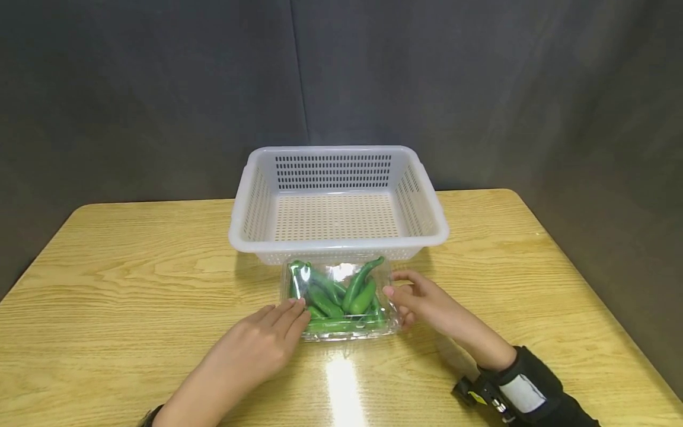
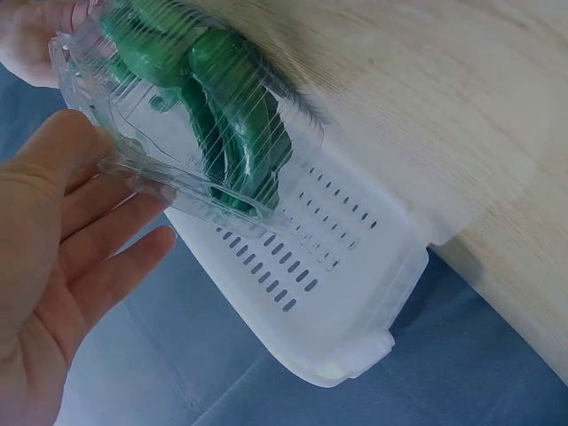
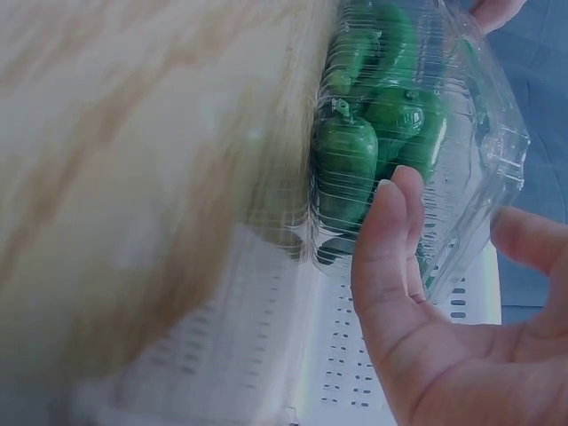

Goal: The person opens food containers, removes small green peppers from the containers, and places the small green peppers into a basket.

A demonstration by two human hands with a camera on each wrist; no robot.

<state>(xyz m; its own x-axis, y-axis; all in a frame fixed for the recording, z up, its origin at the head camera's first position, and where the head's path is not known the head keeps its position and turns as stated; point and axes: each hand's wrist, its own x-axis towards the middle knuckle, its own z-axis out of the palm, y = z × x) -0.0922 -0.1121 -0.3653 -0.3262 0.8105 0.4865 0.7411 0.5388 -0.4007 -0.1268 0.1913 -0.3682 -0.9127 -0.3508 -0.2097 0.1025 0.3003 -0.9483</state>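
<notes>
A clear plastic clamshell box (image 1: 349, 337) with several green chili peppers (image 1: 325, 296) inside lies on the table in front of a basket. Its lid appears to be down over the peppers. My left hand (image 1: 258, 344) is at the box's near left corner; in the left wrist view, the thumb and fingers (image 2: 115, 222) pinch its rim. At the right side, my right hand (image 1: 427, 305) holds the box, thumb by the rim and fingers (image 3: 382, 240) against the side wall. The underside of the box is hidden in the head view.
A white perforated plastic basket (image 1: 338, 244) stands just behind the box, with nothing in it. The wooden table (image 1: 133, 267) extends to both sides. A dark grey curtain (image 1: 160, 101) hangs behind the table and along its right side.
</notes>
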